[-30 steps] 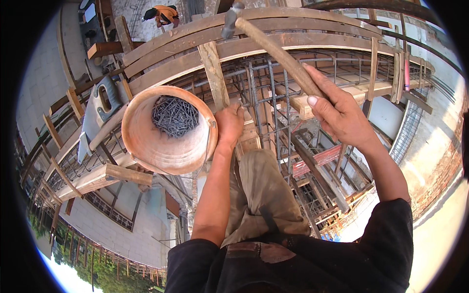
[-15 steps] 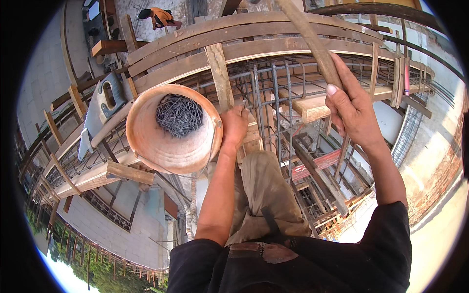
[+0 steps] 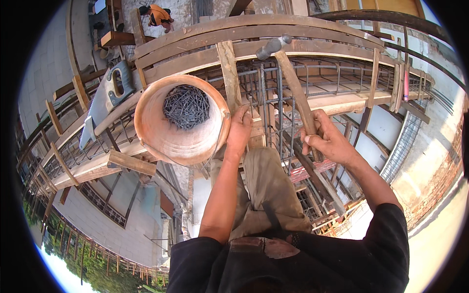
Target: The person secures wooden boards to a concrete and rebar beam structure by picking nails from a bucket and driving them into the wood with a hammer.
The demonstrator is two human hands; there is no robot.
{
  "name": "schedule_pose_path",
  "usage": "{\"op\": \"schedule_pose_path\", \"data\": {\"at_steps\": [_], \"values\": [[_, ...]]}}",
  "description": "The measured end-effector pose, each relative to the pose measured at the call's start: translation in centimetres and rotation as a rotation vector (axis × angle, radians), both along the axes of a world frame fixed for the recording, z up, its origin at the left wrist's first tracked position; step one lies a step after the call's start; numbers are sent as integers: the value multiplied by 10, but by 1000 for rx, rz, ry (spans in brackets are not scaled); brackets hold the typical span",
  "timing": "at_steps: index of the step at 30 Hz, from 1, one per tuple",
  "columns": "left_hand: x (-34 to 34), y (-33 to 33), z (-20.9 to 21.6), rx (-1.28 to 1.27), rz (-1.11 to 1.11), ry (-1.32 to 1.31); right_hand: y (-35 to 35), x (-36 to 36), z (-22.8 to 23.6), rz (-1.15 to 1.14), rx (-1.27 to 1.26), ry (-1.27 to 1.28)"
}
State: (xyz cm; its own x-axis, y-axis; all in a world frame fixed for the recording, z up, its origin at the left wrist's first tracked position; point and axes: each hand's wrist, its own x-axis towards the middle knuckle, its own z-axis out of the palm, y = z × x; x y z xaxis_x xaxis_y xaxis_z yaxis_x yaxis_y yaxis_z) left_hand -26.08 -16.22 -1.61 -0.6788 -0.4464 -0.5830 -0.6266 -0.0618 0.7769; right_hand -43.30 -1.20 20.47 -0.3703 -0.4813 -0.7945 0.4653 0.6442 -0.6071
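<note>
My right hand (image 3: 328, 138) is closed round the lower part of a wooden-handled hammer (image 3: 296, 87). Its metal head points up and away, over the curved boards. At the foot of an upright wooden batten (image 3: 228, 68), my left hand (image 3: 240, 131) is closed with its fingertips against the wood. Whatever is pinched there is too small or hidden to make out. Just left of that hand sits an orange-tinted bucket (image 3: 155, 132) with a wire handle. A heap of nails (image 3: 186, 107) lies inside it.
A handsaw (image 3: 108, 97) rests left of the bucket on the timbers. Curved formwork boards (image 3: 264, 33) cross ahead, with a rebar cage (image 3: 276, 83) below them. Gaps between the timbers show a long drop. Another person (image 3: 159, 17) is far below, upper left.
My right hand has come down and inward with the hammer, bringing its head into view. The left hand stays at the batten's foot; the whole view has shifted slightly.
</note>
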Motion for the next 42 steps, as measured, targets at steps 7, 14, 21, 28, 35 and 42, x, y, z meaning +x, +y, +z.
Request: {"op": "schedule_pose_path", "data": {"at_steps": [7,14,21,28,35,42], "values": [[45,17,37,-321,-54,-45,-41,-31,8,-12,186,-144],[27,10,-17,-485,-151,-220,-63,-27,6,37,159,52],[23,15,-17,-390,-230,-311,-65,-59,4,198,303,-274],[38,23,-35,-601,-158,-238,-113,-84,64,-178,-222,672],[41,36,-29,-641,-127,-174,-41,-22,-30,329,433,-433],[31,15,-25,-334,-175,-354,-94,-72,49,-76,70,159]]}}
